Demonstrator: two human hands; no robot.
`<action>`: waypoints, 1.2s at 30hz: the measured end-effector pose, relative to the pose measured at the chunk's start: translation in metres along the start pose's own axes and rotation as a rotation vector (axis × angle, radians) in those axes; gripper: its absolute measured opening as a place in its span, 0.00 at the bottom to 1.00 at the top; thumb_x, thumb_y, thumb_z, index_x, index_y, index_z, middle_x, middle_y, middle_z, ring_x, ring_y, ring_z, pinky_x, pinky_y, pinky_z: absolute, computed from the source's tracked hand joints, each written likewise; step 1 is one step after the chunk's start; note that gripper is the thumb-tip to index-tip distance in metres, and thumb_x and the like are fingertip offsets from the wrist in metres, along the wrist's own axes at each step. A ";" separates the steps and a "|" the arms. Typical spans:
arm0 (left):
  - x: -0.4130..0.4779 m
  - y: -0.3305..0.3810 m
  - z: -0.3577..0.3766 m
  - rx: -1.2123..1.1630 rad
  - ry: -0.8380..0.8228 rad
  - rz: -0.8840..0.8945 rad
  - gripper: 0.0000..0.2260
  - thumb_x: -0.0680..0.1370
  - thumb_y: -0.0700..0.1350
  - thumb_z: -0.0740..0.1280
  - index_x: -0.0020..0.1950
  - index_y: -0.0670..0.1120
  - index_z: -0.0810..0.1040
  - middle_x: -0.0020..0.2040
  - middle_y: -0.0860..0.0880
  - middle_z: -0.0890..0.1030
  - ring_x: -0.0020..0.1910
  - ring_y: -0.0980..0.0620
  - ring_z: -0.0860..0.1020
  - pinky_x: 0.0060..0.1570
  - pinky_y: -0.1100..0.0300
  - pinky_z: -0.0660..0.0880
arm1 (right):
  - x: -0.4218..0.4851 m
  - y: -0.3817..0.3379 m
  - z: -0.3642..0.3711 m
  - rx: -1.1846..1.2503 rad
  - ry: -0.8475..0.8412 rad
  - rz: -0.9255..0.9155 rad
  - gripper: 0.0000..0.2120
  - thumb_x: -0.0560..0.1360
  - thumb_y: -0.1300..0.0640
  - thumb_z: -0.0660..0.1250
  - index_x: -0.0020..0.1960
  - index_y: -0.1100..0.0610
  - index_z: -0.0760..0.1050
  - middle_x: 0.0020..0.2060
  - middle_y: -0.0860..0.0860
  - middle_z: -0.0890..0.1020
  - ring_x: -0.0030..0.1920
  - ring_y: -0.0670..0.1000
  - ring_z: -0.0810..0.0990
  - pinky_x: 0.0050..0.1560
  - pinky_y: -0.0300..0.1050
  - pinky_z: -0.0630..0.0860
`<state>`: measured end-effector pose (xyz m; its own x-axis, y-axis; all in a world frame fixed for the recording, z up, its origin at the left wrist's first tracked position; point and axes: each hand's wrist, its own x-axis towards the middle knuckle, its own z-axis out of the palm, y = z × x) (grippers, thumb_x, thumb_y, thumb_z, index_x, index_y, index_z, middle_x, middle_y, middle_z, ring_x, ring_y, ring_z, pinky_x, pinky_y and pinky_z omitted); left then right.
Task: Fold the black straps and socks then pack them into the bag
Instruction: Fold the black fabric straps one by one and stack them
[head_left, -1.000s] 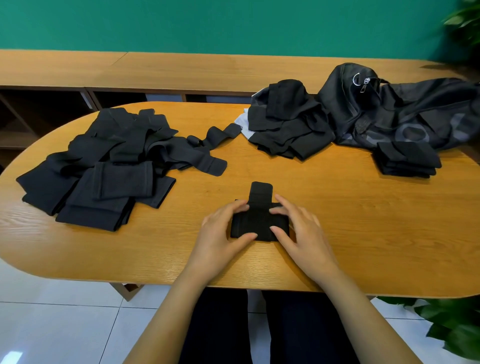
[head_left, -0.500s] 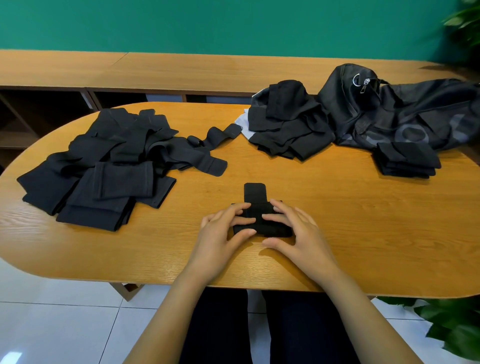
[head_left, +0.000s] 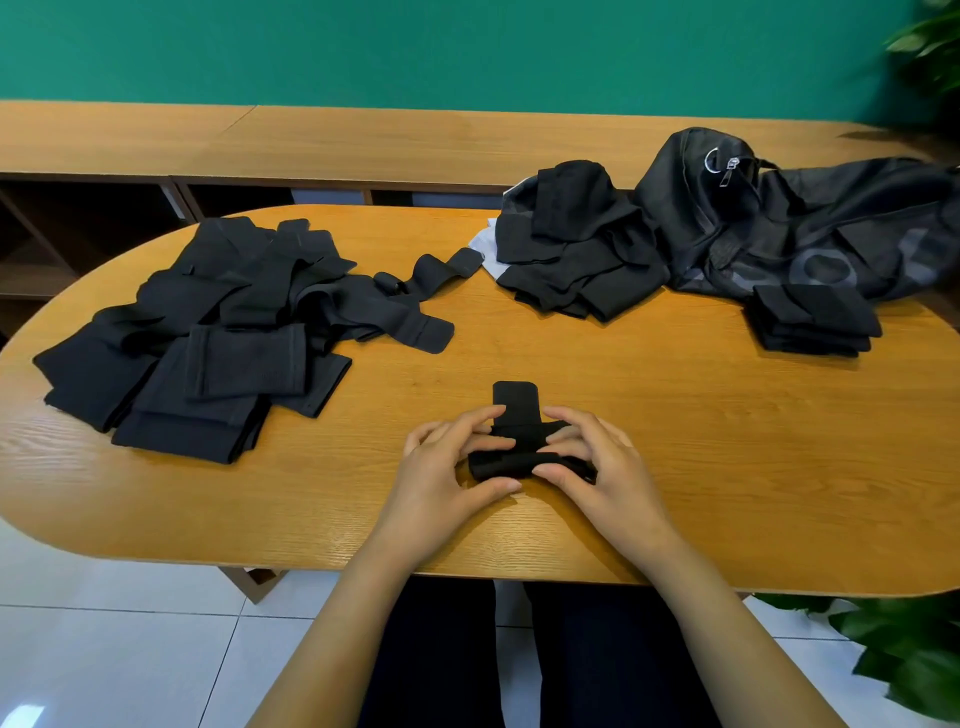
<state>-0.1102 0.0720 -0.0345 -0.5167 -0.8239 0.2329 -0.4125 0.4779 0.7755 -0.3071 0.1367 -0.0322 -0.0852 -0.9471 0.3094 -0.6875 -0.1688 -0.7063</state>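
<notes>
A black strap lies near the table's front middle, its near part rolled into a thick fold and its tab end pointing away from me. My left hand pinches the fold's left end, thumb underneath. My right hand grips the right end with curled fingers. A loose heap of black straps covers the table's left. A pile of black socks sits at the back, right of centre. The black bag lies at the far right with a folded stack in front of it.
The oval wooden table has bare wood between my hands and the piles. A low wooden bench runs along the green wall behind. Plant leaves show at the lower right, beside white floor tiles.
Both hands have rolled the strap's near part up and away from me, so the flat piece became a thicker fold. My fingers have curled tighter around its ends.
</notes>
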 end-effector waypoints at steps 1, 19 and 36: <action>0.000 -0.001 0.000 0.008 -0.005 0.003 0.28 0.70 0.60 0.70 0.69 0.64 0.65 0.55 0.67 0.81 0.66 0.67 0.69 0.72 0.57 0.51 | 0.000 -0.001 -0.001 0.005 0.001 0.000 0.20 0.73 0.40 0.64 0.63 0.35 0.64 0.43 0.32 0.80 0.61 0.26 0.66 0.66 0.26 0.52; 0.001 0.003 -0.001 -0.027 -0.021 -0.038 0.26 0.71 0.59 0.70 0.67 0.66 0.65 0.56 0.65 0.81 0.66 0.68 0.69 0.76 0.50 0.47 | 0.000 -0.003 -0.002 0.051 -0.044 0.076 0.22 0.74 0.49 0.70 0.63 0.36 0.65 0.48 0.35 0.80 0.61 0.29 0.70 0.74 0.50 0.59; -0.001 0.004 -0.002 -0.122 0.134 -0.085 0.32 0.73 0.49 0.74 0.71 0.65 0.64 0.47 0.63 0.81 0.54 0.56 0.78 0.66 0.48 0.69 | -0.003 -0.001 -0.003 0.156 0.051 0.138 0.29 0.73 0.44 0.67 0.66 0.24 0.58 0.61 0.42 0.78 0.59 0.39 0.76 0.59 0.33 0.72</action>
<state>-0.1095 0.0742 -0.0306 -0.3757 -0.8968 0.2336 -0.3521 0.3713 0.8592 -0.3079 0.1401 -0.0305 -0.2099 -0.9498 0.2322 -0.5473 -0.0827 -0.8328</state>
